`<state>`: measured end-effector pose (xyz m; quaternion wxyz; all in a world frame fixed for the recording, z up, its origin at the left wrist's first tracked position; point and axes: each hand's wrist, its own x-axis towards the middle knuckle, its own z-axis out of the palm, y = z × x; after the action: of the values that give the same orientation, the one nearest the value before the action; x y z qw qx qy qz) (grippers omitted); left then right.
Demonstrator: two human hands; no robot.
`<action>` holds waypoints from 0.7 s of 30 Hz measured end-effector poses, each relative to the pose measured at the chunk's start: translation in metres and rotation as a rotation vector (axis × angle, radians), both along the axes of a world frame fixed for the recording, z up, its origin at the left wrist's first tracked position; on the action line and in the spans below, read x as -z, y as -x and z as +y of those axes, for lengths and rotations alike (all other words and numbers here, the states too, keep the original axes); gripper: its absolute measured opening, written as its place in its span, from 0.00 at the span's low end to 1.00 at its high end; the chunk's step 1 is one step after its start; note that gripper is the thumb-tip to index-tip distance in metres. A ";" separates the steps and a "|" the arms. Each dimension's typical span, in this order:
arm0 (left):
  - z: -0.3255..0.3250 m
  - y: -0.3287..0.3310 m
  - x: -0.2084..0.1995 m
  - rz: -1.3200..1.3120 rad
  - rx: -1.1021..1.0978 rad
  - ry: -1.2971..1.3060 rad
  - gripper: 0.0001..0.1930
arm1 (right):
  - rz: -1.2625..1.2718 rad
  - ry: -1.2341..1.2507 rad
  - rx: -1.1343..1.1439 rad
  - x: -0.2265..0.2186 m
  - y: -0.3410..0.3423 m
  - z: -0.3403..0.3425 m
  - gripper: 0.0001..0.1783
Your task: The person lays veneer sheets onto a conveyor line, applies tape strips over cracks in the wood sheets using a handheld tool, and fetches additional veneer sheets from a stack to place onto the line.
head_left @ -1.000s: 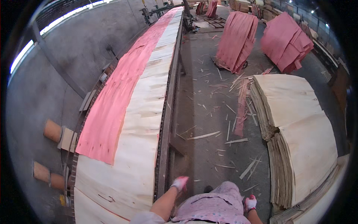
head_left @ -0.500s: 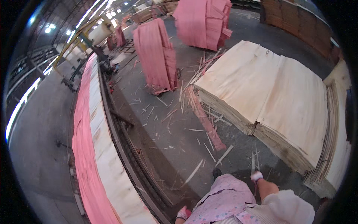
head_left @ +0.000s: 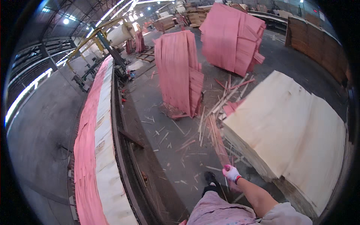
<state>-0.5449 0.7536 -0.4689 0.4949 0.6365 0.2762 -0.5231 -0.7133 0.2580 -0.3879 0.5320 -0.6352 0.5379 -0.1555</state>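
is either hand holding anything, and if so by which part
The right hand overlaps the pink strip in view, but no grip on it shows. The left hand barely shows: cannot tell.

right fingers [head_left: 227, 169]: room left, stack [head_left: 288, 123] right

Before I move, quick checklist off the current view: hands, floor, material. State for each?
1. Right hand visible and gloved: ok.
2. Left hand fully visible: not ok, only a pinkish sliver at the lower edge.
3. Right hand gripping the pink strip: cannot tell, they overlap in this view.
4. Floor free of offcuts: not ok, pale strips are scattered ahead of the shoe.
5. Pale stack in view: ok, to the right of the right hand.
6. Long bed loaded: ok, pink sheets left, pale sheets right.
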 end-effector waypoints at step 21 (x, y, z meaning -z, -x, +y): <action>-0.440 -0.226 -0.201 -0.423 0.026 0.156 0.19 | -0.262 -0.580 0.933 0.005 -0.027 -0.456 0.51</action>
<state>-0.3192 0.3132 -0.2678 0.5828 0.6953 0.1167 -0.4042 -0.6858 -0.1985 -0.3932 0.6218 -0.1332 0.7121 -0.2976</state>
